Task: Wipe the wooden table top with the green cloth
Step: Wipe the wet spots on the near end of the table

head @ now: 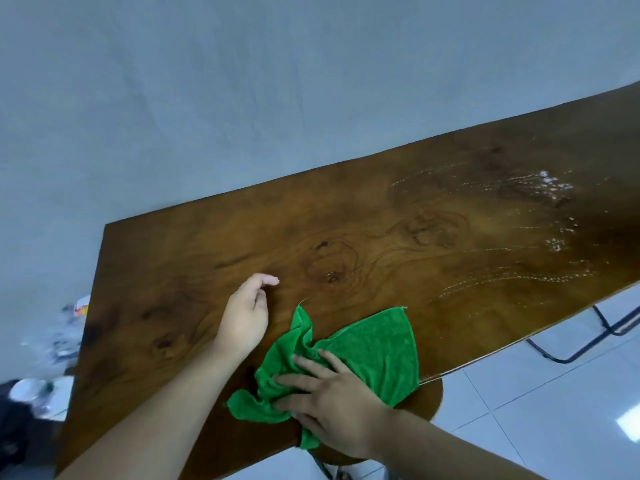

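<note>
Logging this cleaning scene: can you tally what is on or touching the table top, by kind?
Hands: 2, left hand and right hand
Green cloth: 1
Patches of white residue: 2 clear ones
Total: 5, all on the wooden table

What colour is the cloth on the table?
The cloth is bright green, seen in the head view, lying on the brown wooden table.
</note>
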